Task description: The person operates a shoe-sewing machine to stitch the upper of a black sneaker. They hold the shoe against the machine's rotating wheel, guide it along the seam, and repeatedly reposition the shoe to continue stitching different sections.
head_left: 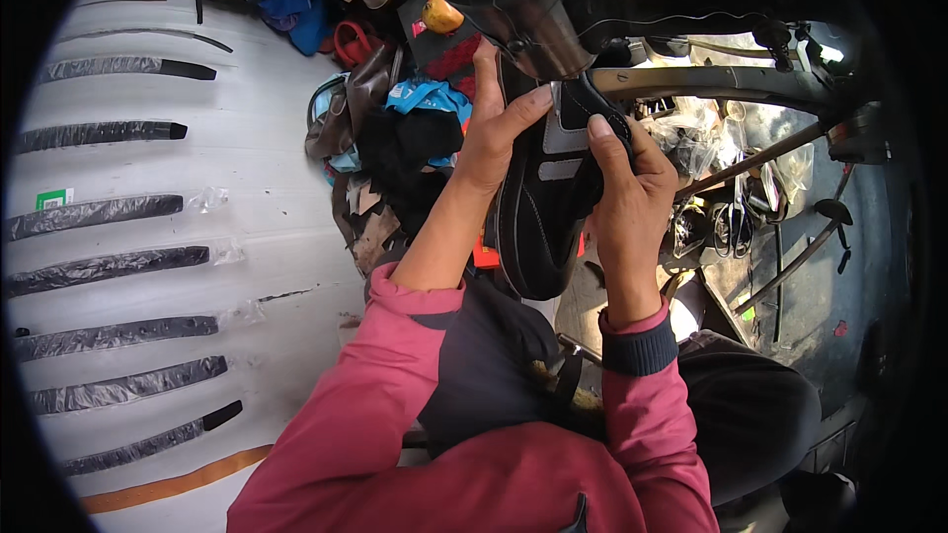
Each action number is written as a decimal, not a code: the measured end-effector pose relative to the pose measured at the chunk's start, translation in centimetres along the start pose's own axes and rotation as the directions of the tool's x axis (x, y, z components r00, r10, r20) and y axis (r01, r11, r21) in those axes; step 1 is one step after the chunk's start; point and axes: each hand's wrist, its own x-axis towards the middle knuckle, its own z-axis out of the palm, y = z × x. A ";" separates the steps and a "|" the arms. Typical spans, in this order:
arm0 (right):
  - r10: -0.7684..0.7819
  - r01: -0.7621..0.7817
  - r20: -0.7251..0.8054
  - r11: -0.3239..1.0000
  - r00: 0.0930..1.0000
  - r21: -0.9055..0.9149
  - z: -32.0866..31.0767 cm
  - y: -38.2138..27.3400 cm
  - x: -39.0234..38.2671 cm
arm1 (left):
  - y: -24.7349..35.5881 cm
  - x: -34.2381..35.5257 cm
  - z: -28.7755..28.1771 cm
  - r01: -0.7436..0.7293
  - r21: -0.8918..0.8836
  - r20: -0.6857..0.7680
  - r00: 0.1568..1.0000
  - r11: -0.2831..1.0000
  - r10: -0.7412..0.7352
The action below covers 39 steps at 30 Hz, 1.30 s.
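A black shoe [533, 227] with grey patches and pale stitching is held up in front of me, beneath the metal head of a machine [538, 25]. My left hand [489, 138] grips its left side, thumb pressed on the upper near the grey patch. On the opposite side, my right hand [630, 188] is closed around the shoe, with the thumb on top and fingers wrapped behind the edge. The shoe's upper end reaches the machine's round metal part, which hides some of it. A curved metal arm [711, 82] runs rightward from there.
Several dark belts [118, 266], many in clear plastic, hang on the pale panel at left. A pile of bags and cloth [395, 138] lies beyond my left arm. Scissors [733, 222] and plastic bags [691, 128] sit at right, near a slanting metal rod [790, 271].
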 end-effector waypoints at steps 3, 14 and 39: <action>0.004 -0.006 -0.009 0.988 1.000 -0.155 -0.1 -0.4 0.3 | -0.5 0.6 0.1 0.051 0.011 -0.038 0.998 0.999 -0.051; 0.024 -0.021 0.010 0.973 1.000 -0.231 -0.7 -2.2 1.8 | -0.9 0.1 1.3 -0.157 0.321 -0.102 0.975 0.934 0.199; -0.439 0.492 0.359 0.239 0.824 -0.837 -5.4 -9.8 5.5 | 0.0 0.1 0.8 -0.030 0.129 -0.056 0.998 0.991 0.038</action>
